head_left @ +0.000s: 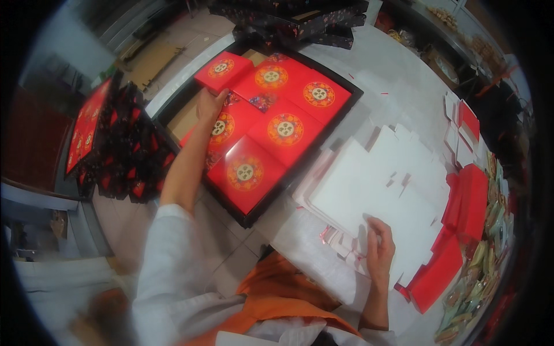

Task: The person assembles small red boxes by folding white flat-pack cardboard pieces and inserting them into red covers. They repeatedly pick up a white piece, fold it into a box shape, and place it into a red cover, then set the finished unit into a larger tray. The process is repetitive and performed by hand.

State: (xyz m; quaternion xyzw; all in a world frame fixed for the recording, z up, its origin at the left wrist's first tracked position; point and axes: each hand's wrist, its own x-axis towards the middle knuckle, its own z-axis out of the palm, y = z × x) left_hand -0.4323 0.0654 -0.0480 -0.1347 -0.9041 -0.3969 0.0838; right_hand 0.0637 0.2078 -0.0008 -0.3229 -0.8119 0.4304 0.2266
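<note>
A large black tray [340, 109] on a white table holds several square red boxes with round gold emblems [285, 128]. My left hand [209, 105] reaches into the tray and rests flat on a red box near its left side, fingers spread toward the far-left box [222, 69]. My right hand [378, 245] lies on a stack of flat white die-cut cardboard sheets [375, 184] at the table's near edge, fingers curled over the top sheet's corner.
Folded red cardboard pieces [461, 230] lie right of the white sheets. A pile of black floral-patterned boxes [124, 150] with a red lid stands left, off the table. More dark boxes [300, 23] are stacked behind the tray. Packaged sweets [485, 271] line the right edge.
</note>
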